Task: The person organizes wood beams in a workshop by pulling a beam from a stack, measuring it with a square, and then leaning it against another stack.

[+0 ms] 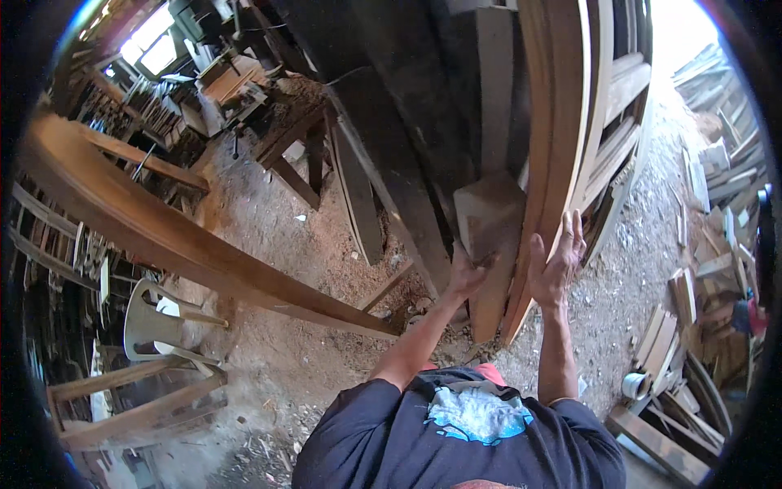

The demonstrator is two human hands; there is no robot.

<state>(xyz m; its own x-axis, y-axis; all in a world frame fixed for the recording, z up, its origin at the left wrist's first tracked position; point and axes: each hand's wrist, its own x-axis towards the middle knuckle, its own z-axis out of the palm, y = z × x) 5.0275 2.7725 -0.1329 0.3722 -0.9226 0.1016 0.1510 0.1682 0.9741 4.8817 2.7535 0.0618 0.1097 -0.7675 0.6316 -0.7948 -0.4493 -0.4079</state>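
My left hand point(467, 275) is at the lower end of a pale, flat-faced piece point(487, 213), blurred, with its fingers around the bottom edge and the thumb out to the right. Whether that piece is wood or a folded sheet is unclear. Below it, a long brown board point(487, 314) stands on end. Just right of it my right hand point(557, 262) is open, thumb apart and fingers stretched up against the edge of a tall brown moulded wooden frame point(547, 122). Nothing shows in its grasp.
Dark upright planks point(399, 106) lean beside the frame. A long curved-looking beam point(204, 244) crosses the left side. A plastic chair point(151, 322) stands at left, scrap wood point(664, 350) lies piled at right, and shavings point(326, 253) cover the floor.
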